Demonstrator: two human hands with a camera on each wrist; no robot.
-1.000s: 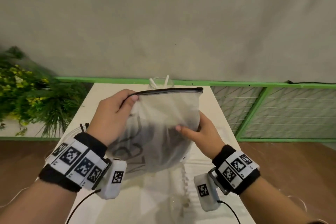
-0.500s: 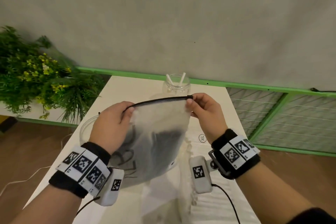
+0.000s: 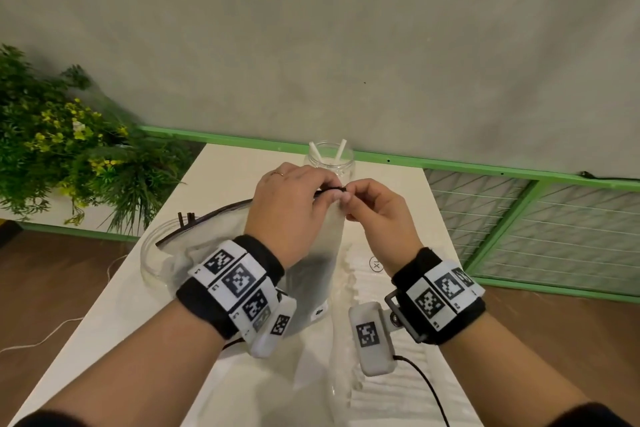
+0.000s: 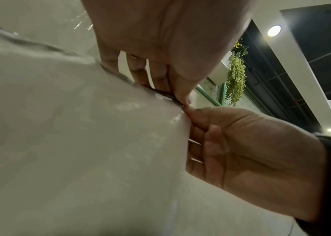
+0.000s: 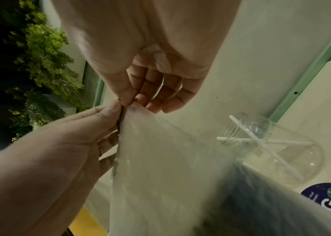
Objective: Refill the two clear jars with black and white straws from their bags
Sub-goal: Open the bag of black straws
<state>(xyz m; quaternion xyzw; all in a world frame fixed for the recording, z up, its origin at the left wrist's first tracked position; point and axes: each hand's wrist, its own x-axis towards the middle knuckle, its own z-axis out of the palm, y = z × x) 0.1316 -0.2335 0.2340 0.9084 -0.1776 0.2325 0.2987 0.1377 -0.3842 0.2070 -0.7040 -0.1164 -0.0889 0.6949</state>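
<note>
A frosted zip bag with a black zip strip hangs over the white table, dark straws showing dimly inside. My left hand and right hand both pinch the strip at its right top corner, fingertips almost touching. The left wrist view shows the left hand pinching above the right hand. In the right wrist view the right hand pinches the bag beside the left thumb. A clear jar with two white straws stands behind the hands. A second clear jar with black straws sits left, partly behind the bag.
A flat clear bag of white straws lies on the table's near right part. Green plants stand to the left. A green rail and mesh fence run behind and to the right. A cable trails over the floor at left.
My left hand has slid along the zip strip from the left corner to the right corner and met the right hand. The bag's left end has sagged toward the left jar.
</note>
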